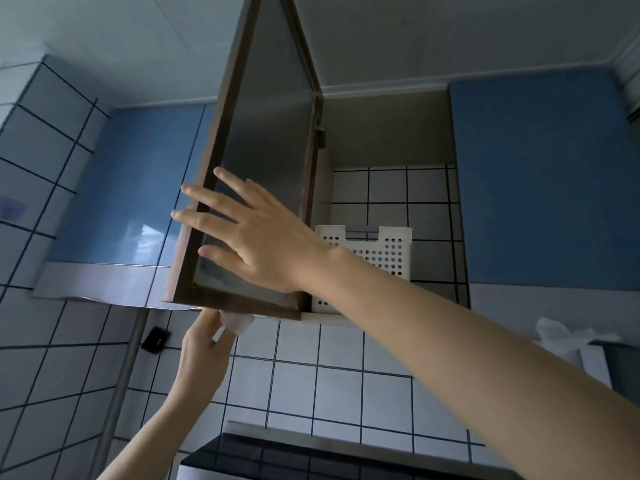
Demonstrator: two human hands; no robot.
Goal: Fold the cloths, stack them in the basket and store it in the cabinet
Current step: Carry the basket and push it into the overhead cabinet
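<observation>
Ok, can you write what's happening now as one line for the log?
basket: in cabinet | door: open | right hand: flat on door | left hand: at door's bottom edge, holding something white

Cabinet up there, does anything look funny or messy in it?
Nothing stands out. The white basket sits level inside the cabinet, and the right hand rests flat on the open door.
</observation>
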